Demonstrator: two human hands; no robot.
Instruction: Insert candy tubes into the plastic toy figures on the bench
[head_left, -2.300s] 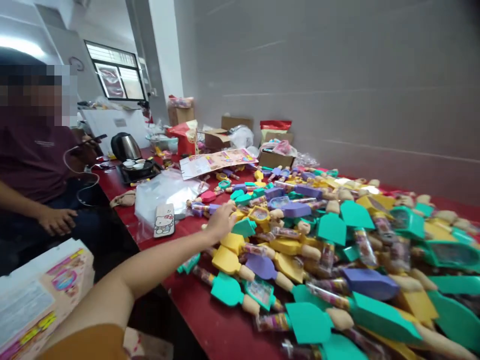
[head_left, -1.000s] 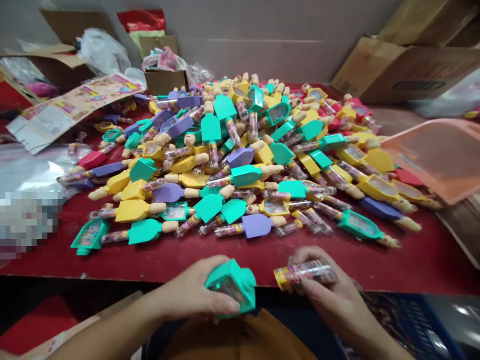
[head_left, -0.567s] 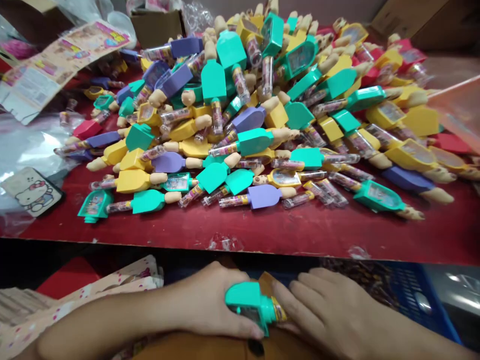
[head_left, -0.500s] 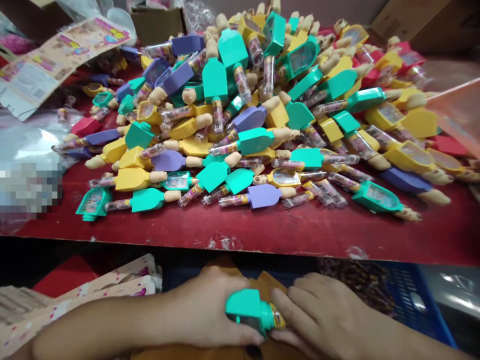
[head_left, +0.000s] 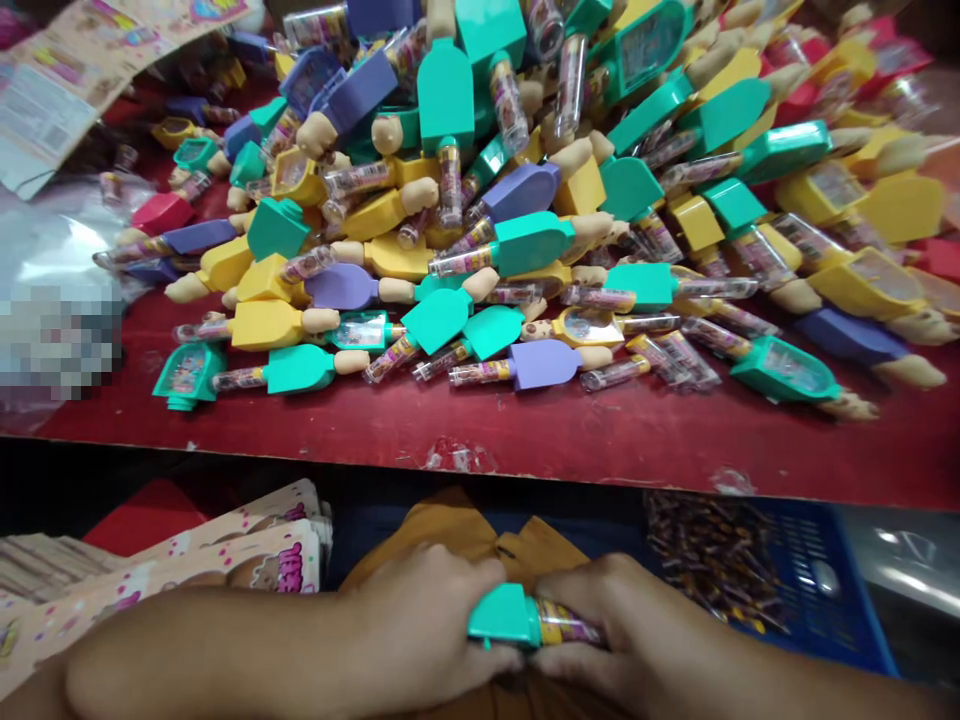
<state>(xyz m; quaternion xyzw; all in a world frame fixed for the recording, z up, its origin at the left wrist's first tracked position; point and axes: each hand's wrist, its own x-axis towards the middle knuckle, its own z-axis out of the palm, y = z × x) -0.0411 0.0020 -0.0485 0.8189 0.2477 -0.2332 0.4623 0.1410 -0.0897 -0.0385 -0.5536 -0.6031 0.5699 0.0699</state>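
Note:
In front of my body, below the table edge, my left hand [head_left: 427, 620] is wrapped round a teal plastic toy case [head_left: 501, 615]. The far end of the case is hidden in my palm. My right hand [head_left: 611, 625] pinches a clear candy tube [head_left: 566, 624] with a yellow and purple label. The tube's near end meets the neck of the teal case, in line with it. Above, on the red table [head_left: 360, 425], lies a large heap of similar toys in teal, yellow, purple and red, such as a purple one [head_left: 546, 364].
Printed cardboard sheets [head_left: 277, 570] are stacked at lower left. A blue basket [head_left: 832, 600] at lower right holds many small labelled tubes [head_left: 712, 560]. A clear plastic bag [head_left: 60, 250] lies on the table's left side, below a printed card [head_left: 67, 100].
The camera view has tilted down, so the heap sits higher. My right hand has shifted right along the tube, and more of its label shows beside the case.

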